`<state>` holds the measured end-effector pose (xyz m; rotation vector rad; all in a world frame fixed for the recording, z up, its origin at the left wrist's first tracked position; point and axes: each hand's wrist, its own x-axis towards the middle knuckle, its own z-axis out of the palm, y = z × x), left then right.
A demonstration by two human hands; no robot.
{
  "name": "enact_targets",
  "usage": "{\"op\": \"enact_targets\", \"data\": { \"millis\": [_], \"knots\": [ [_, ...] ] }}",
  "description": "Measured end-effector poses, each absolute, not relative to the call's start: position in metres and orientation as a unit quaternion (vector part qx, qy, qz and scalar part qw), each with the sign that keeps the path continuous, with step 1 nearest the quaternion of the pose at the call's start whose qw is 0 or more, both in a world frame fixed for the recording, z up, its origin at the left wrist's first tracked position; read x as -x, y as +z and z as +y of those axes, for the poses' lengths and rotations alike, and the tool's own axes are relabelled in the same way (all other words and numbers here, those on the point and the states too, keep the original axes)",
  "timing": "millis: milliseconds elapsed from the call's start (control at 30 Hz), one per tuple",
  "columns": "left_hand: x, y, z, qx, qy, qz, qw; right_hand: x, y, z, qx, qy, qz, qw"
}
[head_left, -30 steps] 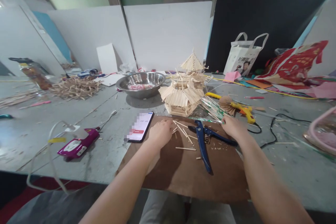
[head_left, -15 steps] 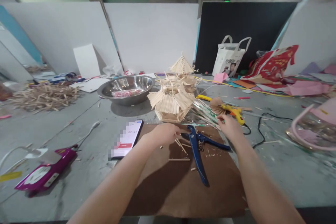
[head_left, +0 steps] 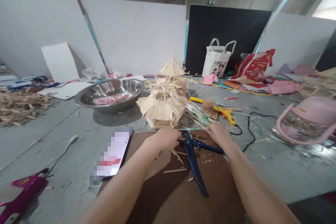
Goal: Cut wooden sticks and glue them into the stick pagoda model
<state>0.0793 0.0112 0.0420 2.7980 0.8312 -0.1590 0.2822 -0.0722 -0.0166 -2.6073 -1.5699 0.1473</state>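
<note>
Though the pagoda (head_left: 164, 103) just beyond both hands already stands two roofed tiers high (well advanced, I judge), cut sticks (head_left: 176, 154) lie unused just under the left hand (head_left: 164, 139), which is curled, its hold hidden. The right hand (head_left: 219, 134), fingers bent, touches the stick pack (head_left: 201, 117) ahead of it; whether it grips is unclear. The cutter (head_left: 194, 162) lies between them.

Craft workshop, stick model (head_left: 163, 106), glue gun (head_left: 223, 111)

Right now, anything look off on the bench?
Nothing looks broken. Stick offcuts lie scattered over the brown board around the blue cutters, which lie open between the left hand and right hand. The stick model stands upright.
</note>
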Motion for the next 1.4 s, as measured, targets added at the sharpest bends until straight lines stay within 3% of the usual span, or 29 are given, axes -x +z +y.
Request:
{"op": "enact_targets", "data": {
  "millis": [267,433,567,700,933,1167,1400],
  "knots": [
    [-0.087,0.062,0.022,-0.967,-0.07,0.228,0.091,-0.282,-0.02,-0.065,0.871,0.075,-0.483,0.044],
    [-0.082,0.082,0.021,-0.957,0.051,0.259,0.118,-0.28,0.009,-0.072,0.867,0.051,-0.489,0.084],
    [-0.071,0.104,0.024,-0.928,0.223,0.275,0.119,-0.276,0.05,-0.069,0.801,0.054,-0.549,0.231],
    [-0.058,0.121,0.035,-0.857,0.372,0.336,0.116,-0.26,0.089,-0.052,0.679,0.139,-0.604,0.394],
    [-0.051,0.109,0.042,-0.775,0.471,0.389,0.162,-0.226,0.106,-0.022,0.532,0.339,-0.526,0.57],
    [-0.08,0.085,0.033,-0.764,0.422,0.333,0.356,-0.207,0.072,-0.018,0.496,0.349,-0.566,0.559],
    [-0.074,0.088,0.037,-0.653,0.469,0.316,0.504,-0.22,0.072,-0.02,0.601,0.178,-0.588,0.511]
  ]
}}
